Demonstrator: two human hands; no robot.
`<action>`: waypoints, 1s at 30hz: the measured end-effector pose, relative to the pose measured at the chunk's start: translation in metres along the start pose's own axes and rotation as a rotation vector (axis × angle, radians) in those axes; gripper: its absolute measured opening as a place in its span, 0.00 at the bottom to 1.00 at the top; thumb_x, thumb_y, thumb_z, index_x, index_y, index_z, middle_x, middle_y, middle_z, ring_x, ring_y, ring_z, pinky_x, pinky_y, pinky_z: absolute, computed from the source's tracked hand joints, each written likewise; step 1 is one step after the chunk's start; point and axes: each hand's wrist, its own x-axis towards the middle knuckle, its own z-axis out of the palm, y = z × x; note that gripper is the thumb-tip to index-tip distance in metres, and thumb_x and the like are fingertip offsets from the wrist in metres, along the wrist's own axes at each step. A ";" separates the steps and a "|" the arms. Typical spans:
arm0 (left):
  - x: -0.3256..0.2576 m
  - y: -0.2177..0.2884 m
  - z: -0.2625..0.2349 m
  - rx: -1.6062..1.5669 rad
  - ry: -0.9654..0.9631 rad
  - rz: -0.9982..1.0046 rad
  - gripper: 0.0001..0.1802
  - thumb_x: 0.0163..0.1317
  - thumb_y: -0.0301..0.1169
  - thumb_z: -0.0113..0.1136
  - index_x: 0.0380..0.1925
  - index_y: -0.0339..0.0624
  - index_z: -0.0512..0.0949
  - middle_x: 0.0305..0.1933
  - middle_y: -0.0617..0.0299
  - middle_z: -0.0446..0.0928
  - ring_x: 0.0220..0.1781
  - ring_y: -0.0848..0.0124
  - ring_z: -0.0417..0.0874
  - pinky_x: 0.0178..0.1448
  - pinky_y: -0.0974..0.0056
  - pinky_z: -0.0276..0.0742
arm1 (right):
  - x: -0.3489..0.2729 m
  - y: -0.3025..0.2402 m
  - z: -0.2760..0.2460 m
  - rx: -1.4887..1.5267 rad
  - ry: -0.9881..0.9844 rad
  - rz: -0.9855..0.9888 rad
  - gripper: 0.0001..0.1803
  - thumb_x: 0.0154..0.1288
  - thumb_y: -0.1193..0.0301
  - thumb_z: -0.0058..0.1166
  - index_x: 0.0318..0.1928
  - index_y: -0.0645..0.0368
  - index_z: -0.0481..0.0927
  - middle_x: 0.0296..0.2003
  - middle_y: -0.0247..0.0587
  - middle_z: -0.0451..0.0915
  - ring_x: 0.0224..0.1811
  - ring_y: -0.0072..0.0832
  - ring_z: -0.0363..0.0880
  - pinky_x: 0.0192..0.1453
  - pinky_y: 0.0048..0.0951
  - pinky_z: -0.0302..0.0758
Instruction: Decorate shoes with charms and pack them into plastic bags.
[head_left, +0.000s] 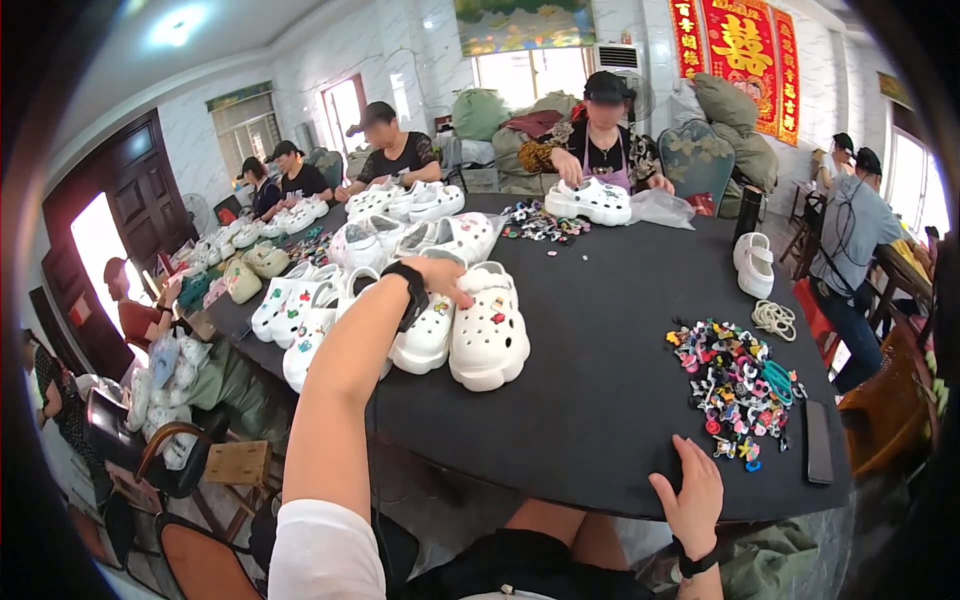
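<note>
My left hand reaches across the table to the white clogs. Its thumb presses on the upper of the nearest white clog, which has small coloured charms and round holes. The other fingers curl behind, partly hidden. Touching that clog on its left stands another white clog with charms. At the table's near edge, my right hand is open, its fingers stretched out and holding nothing. Beyond its fingertips lies a pile of small colourful shoe charms.
A black table carries more white clogs at left. At right are a dark phone, a coil of cord, another white clog and a black bottle. Across the table, a person handles a clog.
</note>
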 end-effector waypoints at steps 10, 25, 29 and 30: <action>-0.010 -0.078 -0.011 -0.485 0.665 0.052 0.31 0.72 0.53 0.40 0.44 0.37 0.81 0.46 0.53 0.83 0.49 0.61 0.81 0.57 0.61 0.72 | -0.001 -0.004 0.007 -0.115 0.064 -0.024 0.21 0.60 0.60 0.60 0.48 0.61 0.80 0.55 0.45 0.79 0.61 0.44 0.73 0.64 0.42 0.66; -0.191 -0.262 0.047 -0.404 0.605 -0.698 0.28 0.65 0.53 0.51 0.34 0.37 0.85 0.27 0.57 0.83 0.26 0.70 0.81 0.36 0.63 0.78 | -0.001 -0.002 0.011 -0.162 0.068 -0.029 0.17 0.63 0.67 0.56 0.49 0.63 0.79 0.55 0.47 0.78 0.61 0.46 0.72 0.64 0.43 0.67; -0.192 -0.260 0.047 -0.329 0.609 -0.656 0.28 0.64 0.55 0.52 0.34 0.39 0.85 0.28 0.58 0.83 0.27 0.70 0.82 0.36 0.64 0.78 | 0.000 -0.004 0.012 -0.157 0.072 -0.034 0.16 0.64 0.68 0.55 0.48 0.64 0.79 0.55 0.46 0.78 0.61 0.46 0.73 0.63 0.43 0.68; -0.189 -0.257 0.045 -0.248 0.620 -0.614 0.28 0.64 0.55 0.53 0.35 0.40 0.85 0.28 0.59 0.83 0.28 0.70 0.82 0.37 0.64 0.77 | 0.000 -0.005 0.012 -0.156 0.071 -0.035 0.16 0.64 0.68 0.55 0.48 0.64 0.79 0.55 0.46 0.78 0.61 0.46 0.73 0.63 0.43 0.68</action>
